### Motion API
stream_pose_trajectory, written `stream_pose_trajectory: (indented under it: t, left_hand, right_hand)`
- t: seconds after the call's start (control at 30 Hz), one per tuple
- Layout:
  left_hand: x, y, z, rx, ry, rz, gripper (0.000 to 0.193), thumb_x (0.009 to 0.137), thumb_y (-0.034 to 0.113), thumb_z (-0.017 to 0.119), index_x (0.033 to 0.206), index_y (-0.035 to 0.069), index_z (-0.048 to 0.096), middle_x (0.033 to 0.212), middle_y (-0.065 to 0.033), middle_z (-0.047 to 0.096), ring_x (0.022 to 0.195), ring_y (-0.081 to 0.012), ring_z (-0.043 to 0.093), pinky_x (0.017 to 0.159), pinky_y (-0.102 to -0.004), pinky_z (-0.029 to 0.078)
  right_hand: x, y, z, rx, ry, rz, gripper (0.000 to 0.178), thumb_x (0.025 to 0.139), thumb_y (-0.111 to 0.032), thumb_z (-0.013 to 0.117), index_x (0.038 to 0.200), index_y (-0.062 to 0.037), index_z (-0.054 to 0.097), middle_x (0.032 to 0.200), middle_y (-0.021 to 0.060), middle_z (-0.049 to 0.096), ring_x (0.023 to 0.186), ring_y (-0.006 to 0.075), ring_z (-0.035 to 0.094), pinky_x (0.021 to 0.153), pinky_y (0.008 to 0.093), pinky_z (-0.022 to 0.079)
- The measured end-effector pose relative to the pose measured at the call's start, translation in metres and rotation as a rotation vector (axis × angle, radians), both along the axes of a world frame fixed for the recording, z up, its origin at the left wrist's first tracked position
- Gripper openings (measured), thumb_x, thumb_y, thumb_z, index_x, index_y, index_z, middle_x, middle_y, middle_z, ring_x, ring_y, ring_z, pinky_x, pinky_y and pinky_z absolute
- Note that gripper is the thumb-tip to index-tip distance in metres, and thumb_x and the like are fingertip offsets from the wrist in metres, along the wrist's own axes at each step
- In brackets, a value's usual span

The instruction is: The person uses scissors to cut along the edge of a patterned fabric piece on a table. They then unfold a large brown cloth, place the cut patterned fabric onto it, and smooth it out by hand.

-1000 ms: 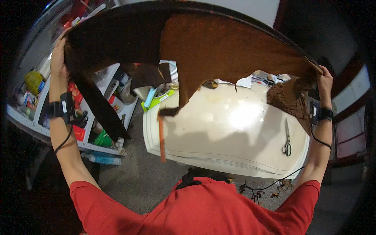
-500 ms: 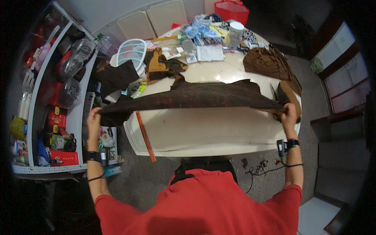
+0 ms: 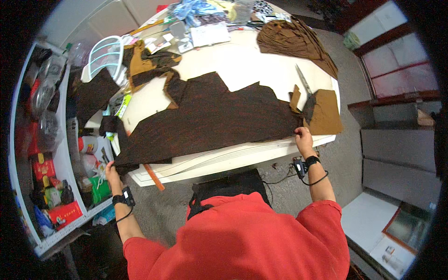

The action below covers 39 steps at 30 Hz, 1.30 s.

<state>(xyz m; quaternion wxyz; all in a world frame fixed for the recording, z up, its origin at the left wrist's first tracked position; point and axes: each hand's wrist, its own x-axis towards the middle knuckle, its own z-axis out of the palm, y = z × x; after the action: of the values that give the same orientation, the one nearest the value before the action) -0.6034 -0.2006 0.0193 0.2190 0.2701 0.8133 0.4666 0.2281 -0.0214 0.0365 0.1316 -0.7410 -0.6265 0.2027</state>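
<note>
A large piece of dark brown fabric (image 3: 219,114) lies spread over the near half of the cream table (image 3: 233,58). My left hand (image 3: 112,175) pinches its near left corner just past the table's edge. At the near right corner, my right hand (image 3: 304,139) is closed on the fabric. Scissors (image 3: 304,79) rest on the table beyond my right hand. A lighter brown fabric piece (image 3: 326,112) lies right of that hand. From under the dark fabric's near edge, an orange ruler (image 3: 154,178) sticks out over the table edge.
At the left stands a white shelf unit (image 3: 74,140) packed with boxes and bags. Bunched brown fabric (image 3: 291,42) lies at the far right of the table. A white plastic basket (image 3: 106,52), an open notebook (image 3: 210,34) and blue cloth (image 3: 193,10) sit along the far side.
The dark fabric has come down from being held up and stretched to lying flatter across the table. Both hands have moved lower and left, still holding its corners. The view has turned.
</note>
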Motion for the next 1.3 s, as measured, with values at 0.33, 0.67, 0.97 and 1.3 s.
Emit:
stream_pose_trajectory:
  t: [0.33, 0.67, 0.97, 1.3]
  left_hand:
    - [0.011, 0.044, -0.014, -0.491, 0.477, -0.158, 0.031, 0.08, 0.003, 0.051, 0.109, 0.004, 0.063, 0.103, -0.0127, 0.064, 0.098, -0.0256, 0.059, 0.089, -0.035, 0.045]
    - [0.355, 0.158, 0.063, -0.41, 0.112, -1.171, 0.025, 0.084, 0.014, 0.063, 0.107, 0.005, 0.064, 0.108, -0.0152, 0.061, 0.102, -0.0293, 0.06, 0.089, -0.0374, 0.048]
    - [0.409, 0.166, 0.031, -0.343, 0.427, -1.112, 0.021, 0.081, 0.012, 0.056, 0.101, 0.006, 0.061, 0.098, -0.0141, 0.063, 0.092, -0.0355, 0.061, 0.08, -0.0435, 0.049]
    - [0.29, 0.243, 0.158, 0.203, 0.566, -0.544, 0.023, 0.086, 0.002, 0.049, 0.108, 0.002, 0.057, 0.1, -0.012, 0.062, 0.092, -0.0235, 0.061, 0.085, -0.0318, 0.047]
  right_hand:
    - [0.086, 0.028, -0.037, 0.124, 0.368, -0.586, 0.018, 0.083, -0.013, 0.063, 0.096, 0.0007, 0.064, 0.081, 0.011, 0.068, 0.071, 0.0185, 0.063, 0.068, 0.0322, 0.052]
    - [0.094, 0.101, -0.044, -0.013, 0.368, -0.519, 0.036, 0.072, -0.028, 0.077, 0.09, 0.0016, 0.065, 0.06, 0.0041, 0.058, 0.058, 0.0171, 0.058, 0.058, 0.0311, 0.047]
    - [0.075, 0.134, 0.079, 0.061, 1.877, -0.852, 0.026, 0.078, -0.003, 0.061, 0.104, 0.0001, 0.059, 0.103, 0.0101, 0.065, 0.091, 0.0215, 0.061, 0.082, 0.0296, 0.049]
    - [0.019, 0.112, 0.19, 0.26, 2.044, -0.288, 0.029, 0.077, 0.007, 0.056, 0.106, 0.0044, 0.06, 0.108, 0.0134, 0.065, 0.1, 0.0275, 0.062, 0.093, 0.0404, 0.049]
